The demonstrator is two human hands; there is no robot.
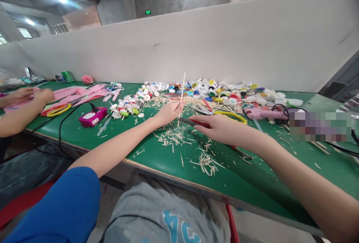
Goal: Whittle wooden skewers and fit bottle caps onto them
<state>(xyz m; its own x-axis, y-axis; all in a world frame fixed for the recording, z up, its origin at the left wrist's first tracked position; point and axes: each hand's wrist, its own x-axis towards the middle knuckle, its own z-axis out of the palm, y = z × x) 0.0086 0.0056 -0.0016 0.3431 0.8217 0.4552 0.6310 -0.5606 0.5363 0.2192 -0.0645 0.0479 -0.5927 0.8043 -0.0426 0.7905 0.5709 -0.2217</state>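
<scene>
My left hand [171, 112] is closed around a thin pale wooden stick [183, 85], which stands nearly upright with its top above the fingers. The stick's lower end pokes out beneath that hand. In my right hand [217, 125] is a red-and-black knife [189, 121], its dark front part against or very near the stick's lower end; exact contact is unclear. Below both hands, wood shavings [171, 138] lie scattered on the green tabletop [157, 164]. Scissors with yellow handles [231, 115] rest just beyond my right hand.
Many bottle caps [213, 85] are heaped along the white partition [196, 48]. A pink glue gun [263, 114] lies at right, a magenta box [93, 117] with a black cable at left. Another person's hands [42, 96] handle pink paper [75, 93] at far left.
</scene>
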